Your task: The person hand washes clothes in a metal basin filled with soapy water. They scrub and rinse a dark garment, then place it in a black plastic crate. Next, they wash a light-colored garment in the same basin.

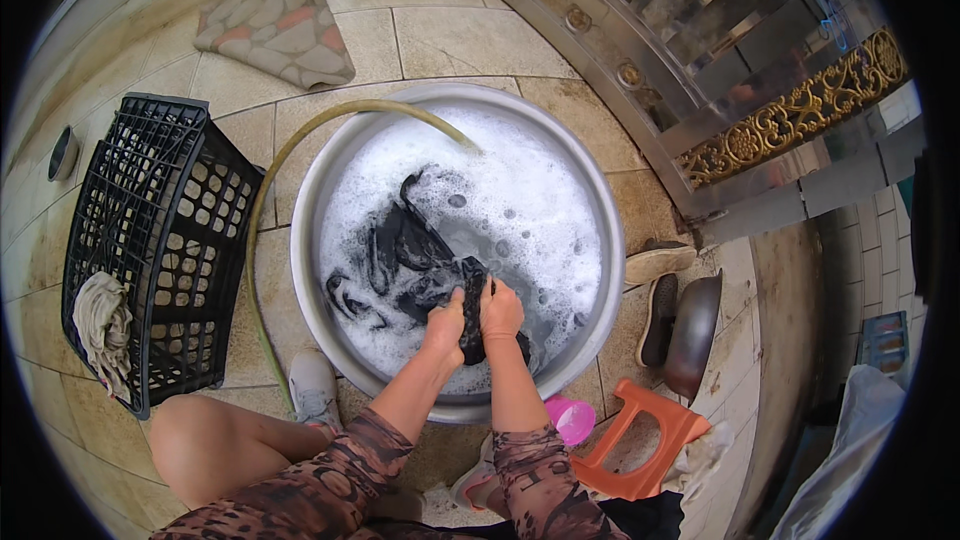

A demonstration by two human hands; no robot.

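A wide metal basin (611, 240) full of foamy water (540, 187) stands on the tiles before me. Dark wet cloth (409, 240) lies partly sunk in the suds, a thin strap or edge of it rising at its far end. My left hand (446, 322) grips a bunched part of this cloth near the basin's middle. Close beside it, my right hand (501, 311) is closed on the same bunch, which hangs between both hands toward the near rim. A yellowish hose (337, 111) arches over the far left rim, its end at the foam.
A black plastic crate (199, 210) lies at left with a pale rag (103, 322) on it. A stone-patterned mat (277, 30) is beyond. At right are shoes (658, 319), a metal bowl (694, 334), a pink cup (572, 420), an orange plastic stool (637, 442) and a metal gate (630, 67).
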